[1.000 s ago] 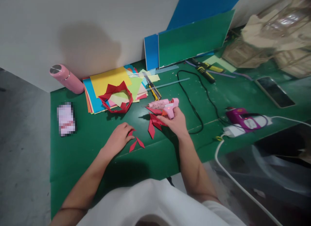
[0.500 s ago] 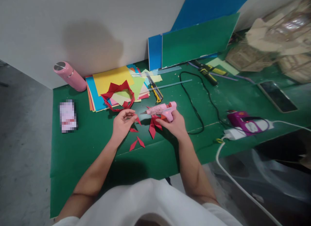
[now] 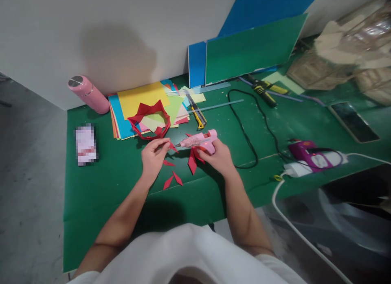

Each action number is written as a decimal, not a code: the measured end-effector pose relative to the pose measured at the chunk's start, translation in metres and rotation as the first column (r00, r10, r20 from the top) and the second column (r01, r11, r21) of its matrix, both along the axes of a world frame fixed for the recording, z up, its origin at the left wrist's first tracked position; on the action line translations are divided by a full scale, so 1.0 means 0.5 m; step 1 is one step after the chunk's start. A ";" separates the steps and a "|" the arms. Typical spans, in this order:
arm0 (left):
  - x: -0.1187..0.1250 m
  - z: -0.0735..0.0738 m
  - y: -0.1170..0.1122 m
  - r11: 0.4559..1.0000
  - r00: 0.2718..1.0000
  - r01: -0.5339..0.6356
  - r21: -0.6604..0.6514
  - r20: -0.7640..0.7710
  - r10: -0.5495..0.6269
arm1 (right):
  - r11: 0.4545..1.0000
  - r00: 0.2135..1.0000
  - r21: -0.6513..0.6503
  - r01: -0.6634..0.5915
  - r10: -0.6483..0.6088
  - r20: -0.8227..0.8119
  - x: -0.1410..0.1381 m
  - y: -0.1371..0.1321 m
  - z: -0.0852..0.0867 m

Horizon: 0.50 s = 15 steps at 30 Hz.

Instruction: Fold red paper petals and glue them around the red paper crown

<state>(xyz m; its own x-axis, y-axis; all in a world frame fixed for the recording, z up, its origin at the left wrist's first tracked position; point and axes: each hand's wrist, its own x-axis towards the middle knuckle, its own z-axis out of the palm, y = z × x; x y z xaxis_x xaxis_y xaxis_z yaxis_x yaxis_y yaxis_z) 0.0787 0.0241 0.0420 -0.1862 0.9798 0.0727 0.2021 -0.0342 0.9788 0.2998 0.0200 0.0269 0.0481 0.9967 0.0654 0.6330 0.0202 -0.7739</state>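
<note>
My left hand (image 3: 154,156) pinches a small folded red paper piece (image 3: 173,147) between thumb and fingertips. Wrapped round the handle of a pink hot glue gun (image 3: 195,140) is my right hand (image 3: 218,156). The gun's nozzle points left and meets or nearly meets the red piece; I cannot tell if they touch. Beyond my left hand stands a red paper ring with pointed tips (image 3: 149,120), partly on coloured paper sheets (image 3: 142,96). Several red diamond-shaped paper pieces (image 3: 177,178) lie on the green table below the gun, some partly hidden by my right hand.
Behind the gun lies a yellow-black utility knife (image 3: 197,113). A black cable (image 3: 244,133) loops right toward a purple plug unit (image 3: 311,154) on a white power strip. A pink bottle (image 3: 88,95) stands at left, a phone (image 3: 354,121) lies at right, and cardboard pieces (image 3: 317,70) sit behind.
My right hand has brought the glue gun slightly left, so its nozzle is now at the red paper piece. My left hand still pinches that piece. The view has shifted slightly.
</note>
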 end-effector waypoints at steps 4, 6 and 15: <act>0.002 0.001 -0.001 1.000 1.000 -0.010 -0.009 0.006 0.010 | 1.000 1.000 -0.007 -0.008 0.008 0.025 0.003 0.000 0.000; 0.002 0.001 -0.001 1.000 1.000 -0.011 -0.020 0.025 0.012 | 1.000 0.999 -0.009 -0.007 0.007 0.033 0.004 0.000 0.001; 0.005 0.006 0.002 0.999 0.996 -0.028 -0.045 0.088 0.032 | 1.000 0.999 -0.004 -0.012 0.012 0.035 0.006 0.000 0.003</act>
